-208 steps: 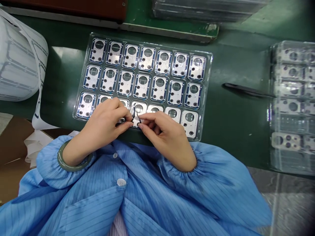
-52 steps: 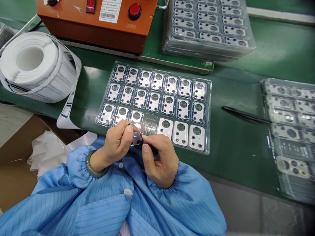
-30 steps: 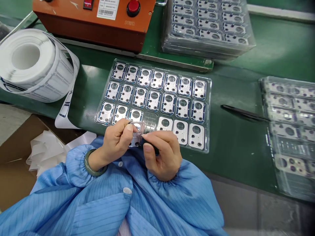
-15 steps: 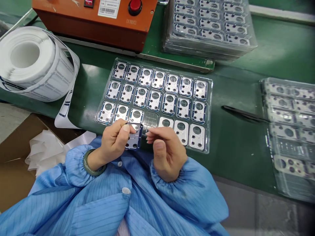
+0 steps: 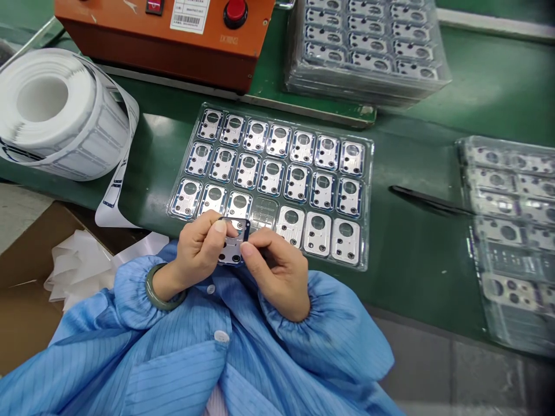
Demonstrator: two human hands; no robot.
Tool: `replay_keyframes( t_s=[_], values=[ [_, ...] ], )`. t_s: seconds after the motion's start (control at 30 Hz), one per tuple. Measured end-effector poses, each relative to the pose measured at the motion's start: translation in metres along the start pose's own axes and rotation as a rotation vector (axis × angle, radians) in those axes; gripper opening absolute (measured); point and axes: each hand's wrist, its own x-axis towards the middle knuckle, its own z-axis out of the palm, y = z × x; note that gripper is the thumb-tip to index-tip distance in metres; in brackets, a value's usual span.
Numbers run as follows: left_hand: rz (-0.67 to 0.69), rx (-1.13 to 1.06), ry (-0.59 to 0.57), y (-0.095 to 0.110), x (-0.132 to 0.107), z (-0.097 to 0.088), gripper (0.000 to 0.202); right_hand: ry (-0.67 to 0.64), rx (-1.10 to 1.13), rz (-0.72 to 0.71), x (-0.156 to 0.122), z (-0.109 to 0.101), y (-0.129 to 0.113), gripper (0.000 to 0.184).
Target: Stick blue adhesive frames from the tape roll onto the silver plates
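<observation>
Plate lifted from the tray, now held in both hands

The fourth pocket in the bottom row of the clear plastic tray now stands empty. Its metal plate sits above the table's front edge, gripped by the left hand, with the right hand back on it. The view has tilted up, bringing in the orange control box.

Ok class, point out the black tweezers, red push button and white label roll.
Black tweezers (image 5: 427,200), head view, mid-shank.
Red push button (image 5: 236,13), head view, top.
White label roll (image 5: 95,138), head view, outer side.
</observation>
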Motion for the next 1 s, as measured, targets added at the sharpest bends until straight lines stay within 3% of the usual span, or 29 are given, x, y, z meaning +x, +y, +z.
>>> replay_keyframes(
  t_s=[0.27,0.5,0.73,1.0],
  values=[
    [-0.040,-0.064,-0.104,0.000,0.000,-0.002,0.028,0.118,0.075,0.124,0.003,0.006,-0.002,0.033],
    [-0.056,-0.084,-0.146,0.002,0.003,-0.002,0.028,0.134,0.126,0.073,0.004,0.008,0.000,0.025],
    [-0.126,-0.166,-0.285,0.002,0.008,-0.005,0.030,0.160,0.158,0.033,0.005,0.007,0.005,0.020],
    [-0.160,-0.235,-0.309,0.006,0.016,-0.003,0.014,0.118,0.090,-0.032,0.004,0.005,0.005,0.018]
  ],
)
